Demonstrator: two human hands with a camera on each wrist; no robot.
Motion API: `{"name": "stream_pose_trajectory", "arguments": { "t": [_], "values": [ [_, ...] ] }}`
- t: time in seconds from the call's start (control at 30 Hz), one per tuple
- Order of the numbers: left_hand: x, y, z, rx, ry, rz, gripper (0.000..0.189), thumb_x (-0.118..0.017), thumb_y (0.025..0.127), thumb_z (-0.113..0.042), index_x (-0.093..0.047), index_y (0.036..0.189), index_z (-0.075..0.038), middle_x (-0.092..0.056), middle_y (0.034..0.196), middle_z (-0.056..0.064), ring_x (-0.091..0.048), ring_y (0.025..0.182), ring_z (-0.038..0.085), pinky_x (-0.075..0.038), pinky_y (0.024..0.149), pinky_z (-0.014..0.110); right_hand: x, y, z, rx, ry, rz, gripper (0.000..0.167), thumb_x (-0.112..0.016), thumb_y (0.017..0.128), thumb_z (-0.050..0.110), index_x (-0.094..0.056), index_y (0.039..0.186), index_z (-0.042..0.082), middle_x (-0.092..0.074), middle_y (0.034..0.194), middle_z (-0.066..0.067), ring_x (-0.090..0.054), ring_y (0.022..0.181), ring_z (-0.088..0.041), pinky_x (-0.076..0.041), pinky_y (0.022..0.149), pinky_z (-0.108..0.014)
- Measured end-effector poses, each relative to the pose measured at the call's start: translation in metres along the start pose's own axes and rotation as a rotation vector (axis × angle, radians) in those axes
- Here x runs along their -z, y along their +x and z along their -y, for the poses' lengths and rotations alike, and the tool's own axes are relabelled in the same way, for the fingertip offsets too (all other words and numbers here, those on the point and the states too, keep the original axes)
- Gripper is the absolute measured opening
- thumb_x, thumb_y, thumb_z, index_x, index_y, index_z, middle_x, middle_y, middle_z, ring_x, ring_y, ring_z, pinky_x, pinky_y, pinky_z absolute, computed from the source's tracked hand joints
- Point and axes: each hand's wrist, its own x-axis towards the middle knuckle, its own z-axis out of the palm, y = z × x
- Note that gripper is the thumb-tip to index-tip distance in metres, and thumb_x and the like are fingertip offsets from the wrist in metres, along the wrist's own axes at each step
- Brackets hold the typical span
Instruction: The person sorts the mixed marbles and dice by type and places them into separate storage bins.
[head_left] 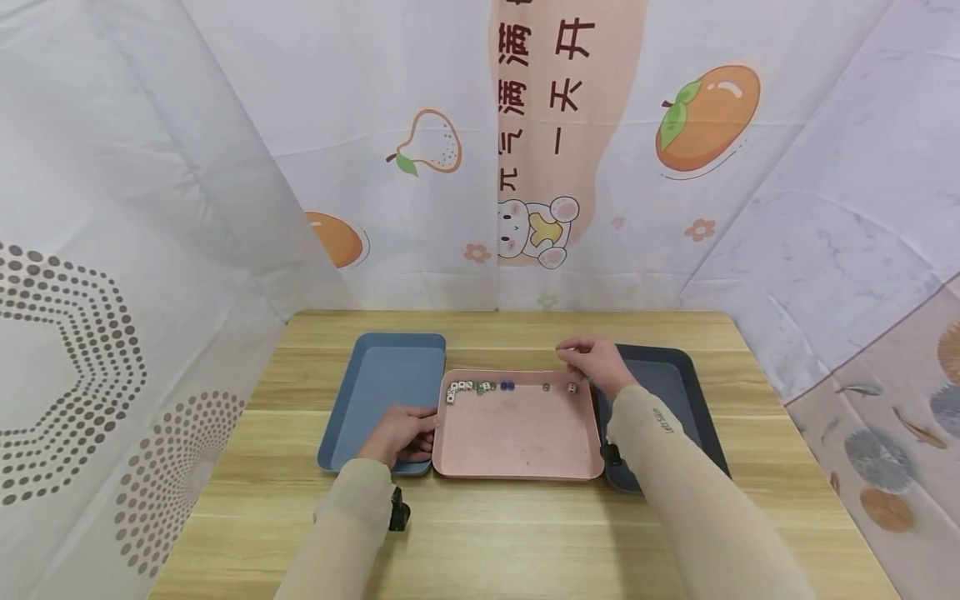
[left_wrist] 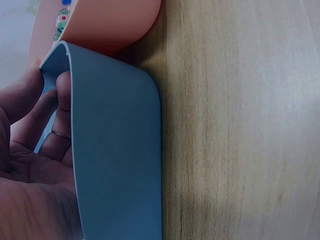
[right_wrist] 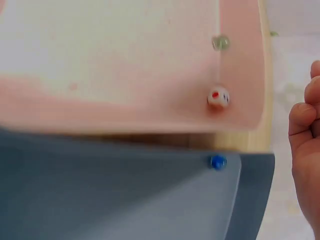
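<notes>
My left hand (head_left: 405, 435) rests in the left blue tray (head_left: 375, 354), loosely bent fingers at its right wall beside the pink tray (head_left: 517, 477). In the left wrist view one fingertip (left_wrist: 37, 65) touches the blue rim. My right hand (head_left: 596, 362) hovers over the far right of the pink tray, near the dark blue tray (head_left: 678, 364). I see nothing between its bent fingers. Below it, a white die (right_wrist: 218, 97) and a greenish marble (right_wrist: 220, 42) lie along the pink tray's far side. A blue marble (right_wrist: 218, 162) lies in the dark tray's far corner.
More white dice (head_left: 452, 392), greenish marbles (head_left: 480, 387) and blue marbles (head_left: 507, 386) line the pink tray's far left side. All three trays stand side by side on a wooden table (head_left: 510, 542). A printed curtain (head_left: 420, 250) hangs behind.
</notes>
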Motion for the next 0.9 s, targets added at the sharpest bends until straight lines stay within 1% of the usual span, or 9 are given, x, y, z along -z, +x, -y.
{"name": "stream_pose_trajectory", "arguments": {
  "t": [0.07, 0.13, 0.2, 0.3, 0.43, 0.53, 0.63, 0.8, 0.9],
  "values": [
    [0.000, 0.000, 0.000, 0.000, 0.001, -0.002, 0.040, -0.069, 0.099, -0.018, -0.066, 0.138, -0.010, -0.067, 0.076, 0.009, -0.061, 0.061, 0.017, -0.059, 0.062, 0.036, -0.006, 0.002, 0.000, -0.001, 0.012, 0.014, 0.036, -0.069, 0.100, 0.025, -0.069, 0.128, 0.002, -0.065, 0.100, -0.029, -0.058, 0.083, -0.045, -0.054, 0.074, -0.054],
    [0.000, 0.000, 0.000, 0.000, 0.004, -0.003, 0.040, -0.069, 0.099, -0.018, -0.066, 0.138, -0.011, -0.067, 0.077, 0.008, -0.061, 0.061, 0.017, -0.059, 0.062, 0.035, -0.012, 0.004, 0.000, -0.005, 0.017, 0.028, 0.036, -0.069, 0.100, 0.024, -0.069, 0.128, 0.002, -0.065, 0.097, -0.028, -0.058, 0.080, -0.045, -0.053, 0.071, -0.056],
    [0.000, -0.001, 0.000, 0.000, 0.007, -0.006, 0.040, -0.069, 0.099, -0.018, -0.066, 0.138, -0.011, -0.067, 0.077, 0.008, -0.061, 0.061, 0.017, -0.059, 0.062, 0.035, -0.017, 0.007, -0.001, -0.009, 0.020, 0.040, 0.036, -0.069, 0.100, 0.023, -0.069, 0.129, 0.001, -0.066, 0.093, -0.028, -0.057, 0.073, -0.040, -0.052, 0.066, -0.056],
    [0.000, -0.001, 0.000, 0.000, 0.009, -0.007, 0.040, -0.069, 0.099, -0.018, -0.066, 0.138, -0.010, -0.068, 0.077, 0.008, -0.062, 0.061, 0.017, -0.060, 0.062, 0.035, -0.024, 0.009, -0.002, -0.016, 0.008, 0.056, 0.036, -0.068, 0.100, 0.023, -0.068, 0.129, 0.001, -0.067, 0.089, -0.026, -0.057, 0.067, -0.029, -0.050, 0.060, -0.049],
    [0.000, -0.001, 0.000, 0.004, 0.004, -0.005, 0.039, -0.069, 0.099, -0.018, -0.067, 0.137, -0.010, -0.068, 0.077, 0.008, -0.062, 0.062, 0.017, -0.060, 0.062, 0.036, -0.034, 0.012, -0.004, -0.024, -0.011, 0.071, 0.035, -0.068, 0.100, 0.023, -0.069, 0.128, 0.001, -0.067, 0.084, -0.019, -0.056, 0.064, -0.021, -0.050, 0.062, -0.040],
    [0.000, -0.001, 0.000, 0.006, 0.002, -0.005, 0.039, -0.069, 0.099, -0.018, -0.067, 0.137, -0.010, -0.068, 0.078, 0.008, -0.062, 0.062, 0.017, -0.060, 0.062, 0.035, -0.042, 0.012, -0.004, -0.032, -0.009, 0.077, 0.034, -0.069, 0.100, 0.021, -0.070, 0.127, 0.001, -0.067, 0.082, -0.015, -0.056, 0.065, -0.019, -0.052, 0.066, -0.038],
    [0.000, -0.001, 0.000, 0.005, 0.004, -0.004, 0.040, -0.069, 0.099, -0.018, -0.067, 0.138, -0.010, -0.068, 0.078, 0.009, -0.062, 0.062, 0.017, -0.060, 0.062, 0.035, -0.050, 0.013, -0.006, -0.043, 0.005, 0.080, 0.031, -0.069, 0.099, 0.018, -0.072, 0.124, 0.000, -0.067, 0.081, -0.013, -0.056, 0.066, -0.019, -0.051, 0.065, -0.037],
    [0.001, -0.001, 0.000, -0.001, 0.005, -0.006, 0.039, -0.069, 0.099, -0.018, -0.067, 0.137, -0.010, -0.068, 0.077, 0.009, -0.062, 0.062, 0.017, -0.059, 0.062, 0.035, -0.061, 0.012, -0.009, -0.056, -0.030, 0.071, 0.022, -0.074, 0.095, 0.020, -0.078, 0.113, 0.007, -0.071, 0.082, -0.012, -0.059, 0.066, -0.019, -0.052, 0.063, -0.032],
    [0.000, -0.001, 0.000, 0.003, 0.003, -0.007, 0.038, -0.069, 0.099, -0.017, -0.067, 0.137, -0.010, -0.068, 0.077, 0.009, -0.062, 0.062, 0.017, -0.059, 0.061, 0.035, -0.065, 0.009, -0.010, -0.074, -0.051, 0.070, 0.022, -0.076, 0.094, 0.021, -0.079, 0.113, 0.011, -0.072, 0.082, -0.008, -0.060, 0.067, -0.018, -0.052, 0.063, -0.029]
  ]
}}
